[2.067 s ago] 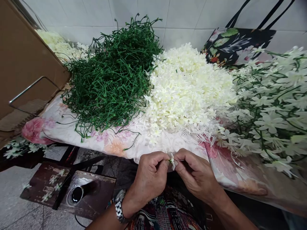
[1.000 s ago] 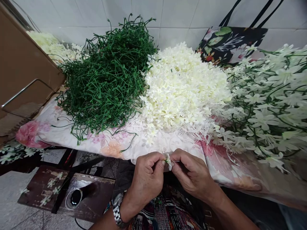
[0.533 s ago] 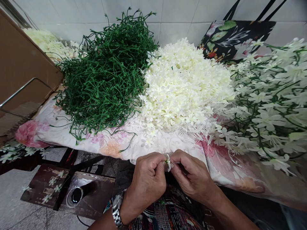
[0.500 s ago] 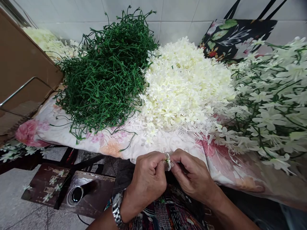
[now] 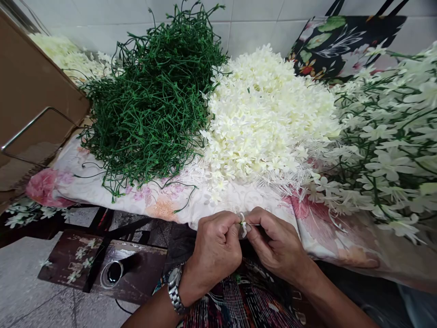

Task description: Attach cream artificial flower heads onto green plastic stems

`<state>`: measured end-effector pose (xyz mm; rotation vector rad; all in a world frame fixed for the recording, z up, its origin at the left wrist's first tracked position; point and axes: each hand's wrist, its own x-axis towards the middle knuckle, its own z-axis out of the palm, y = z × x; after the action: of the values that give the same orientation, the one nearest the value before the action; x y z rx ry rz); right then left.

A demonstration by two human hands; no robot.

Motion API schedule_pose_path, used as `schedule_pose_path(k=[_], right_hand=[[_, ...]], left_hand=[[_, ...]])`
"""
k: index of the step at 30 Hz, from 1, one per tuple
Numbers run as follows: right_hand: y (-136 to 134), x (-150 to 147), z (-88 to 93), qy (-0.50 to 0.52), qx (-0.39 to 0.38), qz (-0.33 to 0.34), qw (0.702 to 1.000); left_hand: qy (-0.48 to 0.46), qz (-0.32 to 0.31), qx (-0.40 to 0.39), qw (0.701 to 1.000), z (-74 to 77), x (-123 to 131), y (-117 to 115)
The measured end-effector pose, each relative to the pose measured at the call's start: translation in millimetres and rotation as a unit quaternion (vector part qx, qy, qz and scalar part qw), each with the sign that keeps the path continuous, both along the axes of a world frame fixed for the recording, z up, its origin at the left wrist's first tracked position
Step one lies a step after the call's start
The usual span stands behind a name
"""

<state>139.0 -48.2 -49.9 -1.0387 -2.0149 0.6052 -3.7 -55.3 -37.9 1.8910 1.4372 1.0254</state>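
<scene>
Between my fingertips, close to the table's near edge, is a small white artificial flower (image 5: 244, 226) with a bit of green at its centre. My left hand (image 5: 218, 243) is closed and pinches it at its left side. From the flower a thin pale strand (image 5: 252, 224) runs into the pinched fingers of my right hand (image 5: 278, 241). Most of the strand is hidden by those fingers. Beyond my hands lie a heap of loose white artificial blossoms (image 5: 266, 118) and, left of it, a heap of green plastic stems (image 5: 153, 105). Thin white filaments (image 5: 290, 180) lie along the blossoms' front edge.
Finished-looking white flower sprays (image 5: 389, 159) fill the right side. A floral-print cloth (image 5: 164, 207) covers the table. At left stands a cardboard box (image 5: 37, 86); below, a dark stool (image 5: 136, 273) bears a cup of dark liquid (image 5: 114, 273). A black floral bag (image 5: 344, 45) leans on the wall.
My right fingers have shifted slightly, and the flower now shows turned, with more green at its centre. The whole view has tilted down a little. Both hands keep their pinch.
</scene>
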Motion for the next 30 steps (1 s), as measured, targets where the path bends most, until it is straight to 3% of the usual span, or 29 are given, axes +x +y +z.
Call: schedule_pose_path(k=[10,13,17,21,24,30], right_hand=[[0.7,-1.4,-2.9,-0.007,0.027,-0.006,1.0],[0.6,1.0,-1.3,0.005,0.018,0.0,1.0],[-2.7,6.2,4.6,0.008,0.008,-0.005,1.0],[-6.1,7.9,13.6,0.009,0.069,-0.018,0.997],[-5.6,6.2,17.9,0.013,0.116,0.014,0.993],[-4.7,2.3,14.0,-0.022,0.121,0.045,0.991]], left_hand=[[0.006,0.012,-0.001,1.0,-2.5,1.0,-1.0],[-0.051,-0.006,-0.063,0.997,-1.9,-2.1,-2.4],[-0.16,-0.016,-0.19,0.969,3.1,-10.1,-2.7],[-0.194,-0.009,-0.252,0.948,7.9,-14.8,-2.7],[-0.201,-0.021,-0.26,0.944,9.2,-15.5,-4.0],[-0.177,-0.039,-0.232,0.956,10.4,-16.1,-6.2]])
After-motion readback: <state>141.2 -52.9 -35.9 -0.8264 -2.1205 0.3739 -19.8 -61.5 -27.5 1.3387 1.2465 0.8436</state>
